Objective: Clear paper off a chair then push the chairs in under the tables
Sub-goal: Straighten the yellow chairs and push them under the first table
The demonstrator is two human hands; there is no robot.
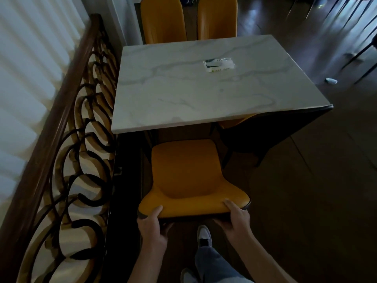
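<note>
Your left grip (152, 225) and right grip (234, 216) both clamp the yellow chair (187, 176) backrest top, thumbs over; marble bench (183, 94) just ahead.

A dark wooden handrail (67, 78) tops a scrolled iron balustrade (81, 152) along the left, pale pleated curtains (26, 58) behind it. A small white scrap (331, 80) lies on the dark glossy floor (318, 201) at right, near thin black legs (359, 56).

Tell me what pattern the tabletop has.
White marble with grey veins on the tabletop, seen clearly in the head view.
</note>
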